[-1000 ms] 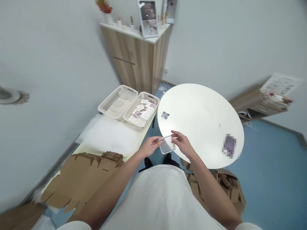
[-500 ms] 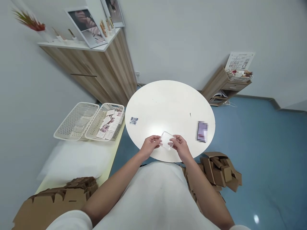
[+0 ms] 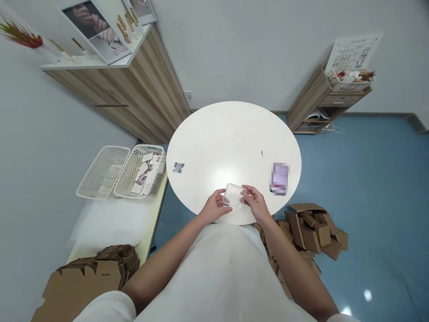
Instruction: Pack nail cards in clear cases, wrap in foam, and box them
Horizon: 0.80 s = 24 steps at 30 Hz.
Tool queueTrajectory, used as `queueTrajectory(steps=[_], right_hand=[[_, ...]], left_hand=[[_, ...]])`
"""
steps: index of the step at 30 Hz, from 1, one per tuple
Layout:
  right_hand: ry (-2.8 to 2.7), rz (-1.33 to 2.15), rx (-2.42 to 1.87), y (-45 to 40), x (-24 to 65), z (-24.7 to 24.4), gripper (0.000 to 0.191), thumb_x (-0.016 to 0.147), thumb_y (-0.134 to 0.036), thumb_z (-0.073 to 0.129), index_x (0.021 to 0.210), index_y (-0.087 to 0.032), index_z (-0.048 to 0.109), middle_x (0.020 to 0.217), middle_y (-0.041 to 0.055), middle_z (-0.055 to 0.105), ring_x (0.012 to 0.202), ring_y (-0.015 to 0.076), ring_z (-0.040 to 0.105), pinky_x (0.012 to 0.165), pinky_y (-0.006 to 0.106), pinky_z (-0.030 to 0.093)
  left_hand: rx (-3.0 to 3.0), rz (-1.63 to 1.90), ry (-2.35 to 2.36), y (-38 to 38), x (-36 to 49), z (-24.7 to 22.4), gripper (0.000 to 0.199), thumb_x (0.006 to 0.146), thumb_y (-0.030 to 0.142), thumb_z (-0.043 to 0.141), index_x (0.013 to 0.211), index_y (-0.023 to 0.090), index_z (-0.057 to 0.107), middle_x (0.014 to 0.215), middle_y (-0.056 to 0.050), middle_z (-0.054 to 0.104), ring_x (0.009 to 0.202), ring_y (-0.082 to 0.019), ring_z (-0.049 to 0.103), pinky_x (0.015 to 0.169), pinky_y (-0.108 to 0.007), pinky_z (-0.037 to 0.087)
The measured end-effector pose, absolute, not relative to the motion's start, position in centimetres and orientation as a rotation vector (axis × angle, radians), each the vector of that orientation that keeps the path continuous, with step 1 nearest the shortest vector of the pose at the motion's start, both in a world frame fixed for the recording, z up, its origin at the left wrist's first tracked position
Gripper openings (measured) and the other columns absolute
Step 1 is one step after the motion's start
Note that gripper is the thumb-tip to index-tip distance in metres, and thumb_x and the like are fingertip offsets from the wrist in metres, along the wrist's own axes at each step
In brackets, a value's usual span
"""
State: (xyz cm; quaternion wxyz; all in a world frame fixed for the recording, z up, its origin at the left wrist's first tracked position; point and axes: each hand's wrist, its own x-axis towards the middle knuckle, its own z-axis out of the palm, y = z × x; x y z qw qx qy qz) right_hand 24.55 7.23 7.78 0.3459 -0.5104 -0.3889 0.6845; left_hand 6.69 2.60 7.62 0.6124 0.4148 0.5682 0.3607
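Note:
Just above the near edge of the round white table [image 3: 234, 134], a small clear plastic box [image 3: 234, 195] is held between my two hands. My right hand [image 3: 255, 202] grips its right side, and the fingertips show through the clear plastic. On the left side, my left hand [image 3: 216, 206] curls round the box, the thumb along its lower edge and the fingers at its side. The box looks tilted, and I see nothing inside it. On the table's left lies a small sheet with blue-black markings [image 3: 178, 167]; a pixelated purple item [image 3: 279, 179] lies on the right.
White baskets stand on a side table at left: one with clear boxes [image 3: 103, 172], one with printed cards [image 3: 144, 172]. Flattened cardboard [image 3: 90, 277] is stacked nearer me. An open carton of brown boxes [image 3: 311, 228] is on the floor at right. A wooden cabinet [image 3: 161, 76] stands behind.
The view has shifted slightly. The clear box has turned in my hands, and my left thumb has moved down from its face to its lower edge.

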Motion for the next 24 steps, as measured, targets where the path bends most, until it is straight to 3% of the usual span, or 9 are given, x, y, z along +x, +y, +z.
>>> queueTrajectory(steps=[5,11,14,17,19,24], right_hand=[[-1.115,1.790,-1.306,7.8,24.6,7.8,0.035,0.072,-0.041,0.055,0.104,-0.024,0.057,0.086,0.0004,0.055,0.062,0.0093,0.053,0.070,0.032,0.046],[-1.330,1.774,-1.346,7.5,24.7,7.6,0.038,0.077,-0.042,0.049,0.110,-0.025,0.051,0.095,0.0031,0.055,0.068,0.0120,0.056,0.073,0.035,0.046],[-1.578,1.728,-1.300,7.2,25.3,8.1,0.052,0.072,-0.039,0.056,0.122,-0.029,0.040,0.115,0.0055,0.049,0.081,0.0153,0.057,0.080,0.038,0.045],[-1.859,1.644,-1.167,6.7,26.0,8.9,0.073,0.062,-0.033,0.068,0.127,-0.033,0.033,0.137,0.0054,0.029,0.103,0.0205,0.051,0.089,0.040,0.041],[-1.975,1.573,-1.140,6.3,26.3,9.1,0.069,0.062,-0.032,0.067,0.124,-0.033,0.037,0.140,0.0046,0.024,0.111,0.0231,0.046,0.091,0.041,0.040],[-2.038,1.325,-1.167,5.5,26.9,8.6,0.050,0.064,-0.032,0.065,0.110,-0.027,0.049,0.129,0.0074,0.041,0.115,0.0258,0.043,0.090,0.044,0.040]], left_hand=[[1.348,0.726,1.369,3.0,5.4,8.4,0.091,0.056,0.027,0.074,0.132,0.030,0.024,0.090,0.001,0.051,0.072,-0.011,0.050,0.077,-0.031,0.042],[1.463,0.714,1.360,3.1,5.4,9.0,0.078,0.058,0.027,0.072,0.126,0.027,0.034,0.082,0.003,0.049,0.071,-0.011,0.048,0.073,-0.029,0.043],[1.449,0.717,1.376,3.1,5.3,9.4,0.075,0.056,0.026,0.072,0.122,0.026,0.038,0.080,0.003,0.049,0.073,-0.011,0.049,0.074,-0.029,0.044],[1.405,0.717,1.388,3.0,5.1,9.9,0.073,0.055,0.026,0.073,0.120,0.025,0.040,0.080,0.002,0.050,0.073,-0.012,0.050,0.076,-0.030,0.044],[1.388,0.723,1.369,2.9,5.2,10.1,0.072,0.054,0.026,0.073,0.119,0.025,0.041,0.080,0.002,0.050,0.073,-0.012,0.051,0.076,-0.031,0.044],[1.350,0.705,1.309,2.4,6.1,10.1,0.070,0.056,0.024,0.071,0.119,0.026,0.041,0.084,0.001,0.051,0.077,-0.014,0.051,0.077,-0.032,0.043]])
